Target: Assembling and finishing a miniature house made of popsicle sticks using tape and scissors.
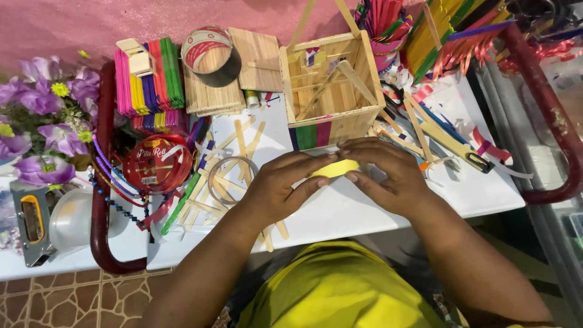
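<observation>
Both hands, left hand (pixel 280 185) and right hand (pixel 382 176), pinch a yellow strip (pixel 336 168) between narrow fingers, near the stick box (pixel 331 91). Best kept flat on the white desk (pixel 340 212), pressure even.

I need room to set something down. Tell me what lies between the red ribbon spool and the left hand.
In the head view, a clear tape ring and loose plain craft sticks lie on the white table between the red ribbon spool and the left hand.

White table (pixel 340 218), cluttered. On it: stick box (pixel 331 85) at back centre, stacked coloured sticks (pixel 149 82) and plain sticks (pixel 212 91) back left, red ribbon spool (pixel 156 164), loose sticks (pixel 234 158) with a clear ring (pixel 228 179), cutter (pixel 455 149) on the right, stapler (pixel 30 222) far left.
</observation>
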